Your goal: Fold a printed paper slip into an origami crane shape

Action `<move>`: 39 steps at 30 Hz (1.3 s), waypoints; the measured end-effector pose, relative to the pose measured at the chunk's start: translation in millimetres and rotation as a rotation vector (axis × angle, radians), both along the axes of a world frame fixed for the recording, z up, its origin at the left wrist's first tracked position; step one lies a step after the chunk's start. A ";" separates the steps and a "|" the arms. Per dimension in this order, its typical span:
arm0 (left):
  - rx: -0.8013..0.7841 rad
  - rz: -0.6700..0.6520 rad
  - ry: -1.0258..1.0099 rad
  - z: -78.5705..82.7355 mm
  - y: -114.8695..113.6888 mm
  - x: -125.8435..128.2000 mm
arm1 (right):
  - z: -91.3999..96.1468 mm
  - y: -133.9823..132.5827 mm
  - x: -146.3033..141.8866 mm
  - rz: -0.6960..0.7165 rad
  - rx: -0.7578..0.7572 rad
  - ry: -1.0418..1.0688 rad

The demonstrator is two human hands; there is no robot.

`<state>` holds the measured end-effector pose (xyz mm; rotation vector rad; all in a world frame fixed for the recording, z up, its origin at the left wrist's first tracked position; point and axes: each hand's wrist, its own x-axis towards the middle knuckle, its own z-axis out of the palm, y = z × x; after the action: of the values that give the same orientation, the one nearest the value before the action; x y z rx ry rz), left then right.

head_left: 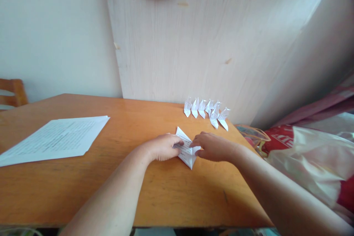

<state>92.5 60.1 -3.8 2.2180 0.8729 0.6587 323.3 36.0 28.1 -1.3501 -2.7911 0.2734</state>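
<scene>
A sheet of printed white paper [184,146], folded into a pointed shape, lies on the wooden table between my hands. My left hand [165,146] holds its left side, fingers curled over the print. From the right, my right hand [212,146] grips the flap at the paper's right edge between thumb and fingers. The fingertips partly cover the folds. Beyond them, along the back right of the table, stand several small folded paper figures [202,109] with upright pointed tips.
A stack of printed sheets [59,136] lies on the left of the wooden table [121,188]. A panelled wall [171,51] rises behind the table. Plastic bags [312,158] crowd its right edge. Part of a wooden chair [18,94] shows at far left.
</scene>
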 end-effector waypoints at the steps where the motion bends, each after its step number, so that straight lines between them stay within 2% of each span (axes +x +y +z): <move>1: 0.000 -0.003 0.019 1.2 -0.4 -0.8 | 1.4 2.7 2.6 0.020 -0.036 0.015; 6: -0.036 -0.012 0.231 9.5 -2.3 -4.8 | 3.6 9.0 12.4 0.095 -0.168 0.127; 10: -0.022 -0.004 0.374 14.2 -3.2 -6.0 | -2.4 9.5 19.2 0.112 -0.184 0.198; 16: -0.017 0.000 0.376 14.4 -4.1 -5.8 | -11.6 10.5 25.1 0.107 -0.166 0.244; 27: -0.023 0.013 0.372 14.7 -5.0 -6.2 | -5.0 7.3 21.8 0.098 -0.173 0.269; 39: -0.071 0.117 0.422 17.5 -11.6 -1.2 | -15.9 11.3 22.4 0.042 -0.137 0.326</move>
<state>91.3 48.5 13.7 2.2914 1.2212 0.2042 345.8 47.4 12.2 -1.1486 -2.5682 0.6352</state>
